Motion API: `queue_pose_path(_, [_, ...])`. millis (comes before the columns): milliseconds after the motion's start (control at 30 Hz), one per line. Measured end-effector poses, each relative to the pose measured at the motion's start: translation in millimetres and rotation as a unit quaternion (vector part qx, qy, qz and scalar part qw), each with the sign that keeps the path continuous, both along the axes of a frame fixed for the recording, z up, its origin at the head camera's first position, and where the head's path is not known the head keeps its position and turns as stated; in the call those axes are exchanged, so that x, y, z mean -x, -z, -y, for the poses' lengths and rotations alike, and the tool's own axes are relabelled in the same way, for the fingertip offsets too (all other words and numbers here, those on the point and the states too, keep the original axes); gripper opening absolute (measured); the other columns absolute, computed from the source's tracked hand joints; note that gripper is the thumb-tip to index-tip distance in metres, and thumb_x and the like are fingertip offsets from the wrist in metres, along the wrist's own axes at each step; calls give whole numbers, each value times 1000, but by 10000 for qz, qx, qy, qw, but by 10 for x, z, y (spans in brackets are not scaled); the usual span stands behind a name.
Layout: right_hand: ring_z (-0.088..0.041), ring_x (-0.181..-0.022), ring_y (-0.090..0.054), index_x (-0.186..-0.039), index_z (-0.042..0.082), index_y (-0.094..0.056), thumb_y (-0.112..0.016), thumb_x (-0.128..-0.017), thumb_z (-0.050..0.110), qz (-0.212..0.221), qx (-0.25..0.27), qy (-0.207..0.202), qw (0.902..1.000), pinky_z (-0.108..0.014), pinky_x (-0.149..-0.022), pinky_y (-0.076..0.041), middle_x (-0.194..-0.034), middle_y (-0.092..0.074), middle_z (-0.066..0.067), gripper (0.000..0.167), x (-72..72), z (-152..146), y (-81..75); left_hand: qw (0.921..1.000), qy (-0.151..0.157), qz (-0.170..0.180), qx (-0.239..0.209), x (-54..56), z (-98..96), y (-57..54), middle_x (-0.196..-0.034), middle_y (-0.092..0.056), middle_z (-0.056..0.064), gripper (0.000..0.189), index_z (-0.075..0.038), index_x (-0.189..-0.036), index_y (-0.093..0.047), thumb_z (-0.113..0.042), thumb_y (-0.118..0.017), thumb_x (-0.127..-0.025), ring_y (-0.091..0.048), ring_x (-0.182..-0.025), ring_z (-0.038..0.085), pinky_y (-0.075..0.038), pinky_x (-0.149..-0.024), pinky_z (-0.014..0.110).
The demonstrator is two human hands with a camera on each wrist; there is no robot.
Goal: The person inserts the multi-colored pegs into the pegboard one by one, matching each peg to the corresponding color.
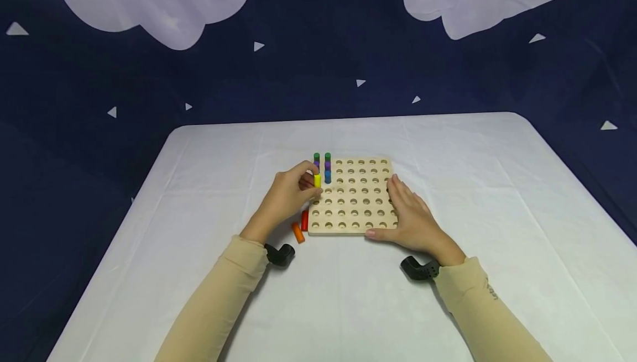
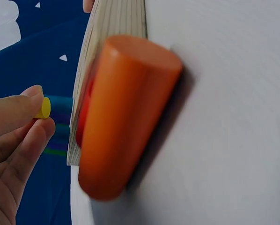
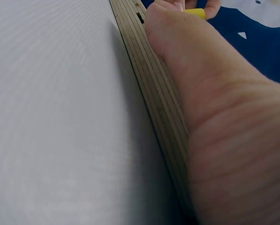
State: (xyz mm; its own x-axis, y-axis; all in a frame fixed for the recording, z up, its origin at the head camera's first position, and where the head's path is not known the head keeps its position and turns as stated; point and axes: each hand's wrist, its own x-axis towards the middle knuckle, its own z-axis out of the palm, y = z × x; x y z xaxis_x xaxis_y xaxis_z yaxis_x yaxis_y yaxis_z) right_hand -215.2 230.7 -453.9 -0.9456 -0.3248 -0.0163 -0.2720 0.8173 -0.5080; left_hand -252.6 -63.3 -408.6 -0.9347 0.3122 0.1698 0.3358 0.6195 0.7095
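My left hand [image 1: 293, 188] pinches a yellow peg [image 1: 317, 180] between thumb and fingertips. It holds the peg upright over the left column of a wooden pegboard [image 1: 353, 230]. Close behind it stand a green peg [image 1: 316, 156] and a purple one, partly hidden by the fingers. In the second column a green peg [image 1: 327, 156], a purple peg [image 1: 327, 166] and a blue peg [image 1: 327, 177] stand in a row. My right hand [image 1: 415, 218] rests along the board's right edge, fingers straight, thumb at the near right corner.
A red peg [image 1: 304, 221] lies against the board's left side. Beside it lies an orange peg [image 1: 298, 232], large in the left wrist view. White cloth covers the table [image 1: 348, 295], and a dark blue backdrop [image 1: 308, 80] hangs behind.
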Motion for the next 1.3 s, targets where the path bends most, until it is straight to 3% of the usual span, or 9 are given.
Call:
queue_pose_path(267, [-33,-155,1,-159,8,2,-72,-69,75,49,-35,-19,10000,-57,-123,-3,-168,7,-11,135,1,-1,-4,9999,38,-158,-26,57,-90,31,-96,-72,5,32,-14,-111,-57,-14,-77,-86,-68,-86,16,-57,-80,31])
queue_pose_path(533, [-33,-155,1,-159,8,3,-73,-70,75,82,-15,-35,10000,-58,-123,-3,-168,8,-10,134,7,8,-11,9997,69,155,201,74,-138,33,-94,-69,1,29,-16,-112,-57,-16,-75,-89,-65,-84,15,-55,-77,30])
queue_pose_path(800, [-33,-155,1,-159,8,3,-72,-70,75,71,-35,-37,10000,-57,-123,-3,-168,8,-10,134,5,8,-12,9985,173,90,517,82,-176,69,-93,-71,0,25,-18,-109,-58,-18,-74,-90,-64,-83,14,-54,-78,31])
queue_pose_path(1100, [-32,-155,1,-159,9,2,-73,-70,74,36,-13,-22,10000,-56,-123,-4,-168,7,-10,133,7,6,-7,9944,317,-268,975,74,-189,78,-83,-65,-1,20,-20,-104,-56,-19,-72,-92,-57,-74,17,-47,-66,29])
queue_pose_path(1300, [-33,-155,1,-159,9,3,-73,-70,74,59,-10,-42,10000,-57,-123,-3,-168,8,-10,134,1,9,-12,9909,401,-433,1209,67,-187,75,-84,-66,-1,17,-18,-101,-57,-19,-72,-92,-56,-74,15,-46,-65,27])
